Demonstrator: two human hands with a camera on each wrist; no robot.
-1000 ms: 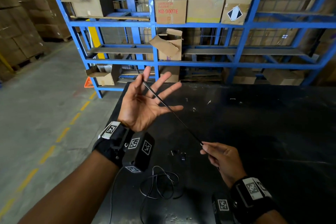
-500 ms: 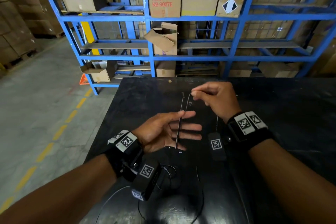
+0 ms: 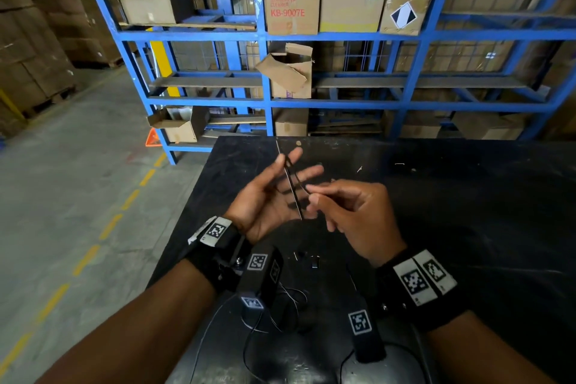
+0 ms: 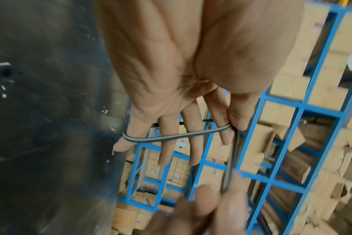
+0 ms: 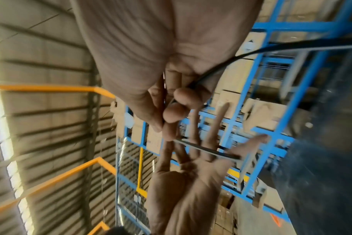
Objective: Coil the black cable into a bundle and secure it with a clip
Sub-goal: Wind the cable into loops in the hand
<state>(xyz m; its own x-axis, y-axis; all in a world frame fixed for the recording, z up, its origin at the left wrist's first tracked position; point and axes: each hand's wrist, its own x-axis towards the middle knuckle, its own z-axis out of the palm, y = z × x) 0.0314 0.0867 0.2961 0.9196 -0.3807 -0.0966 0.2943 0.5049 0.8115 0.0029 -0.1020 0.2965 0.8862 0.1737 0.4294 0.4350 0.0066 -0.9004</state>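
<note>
Over the black table (image 3: 467, 227), my left hand (image 3: 280, 184) is held palm up with its fingers straight and spread. The thin black cable (image 3: 291, 184) runs in a loop across those fingers. In the left wrist view the cable (image 4: 177, 136) stretches from the little finger to the gap beside the thumb. My right hand (image 3: 311, 193) pinches the cable between thumb and fingertips just over the left fingers; the right wrist view shows the right hand's (image 5: 171, 111) pinch close up. The rest of the cable (image 3: 280, 305) lies loose on the table under my wrists.
Small dark clip-like pieces (image 3: 314, 262) lie on the table below my hands. Blue shelving (image 3: 265, 97) with cardboard boxes (image 3: 293, 6) stands behind the table. The table's left edge (image 3: 187, 227) drops to a concrete floor with yellow dashes.
My right hand has come back from beyond the left fingertips to just over the left fingers, bringing the cable with it. My left hand stays spread, raised a little.
</note>
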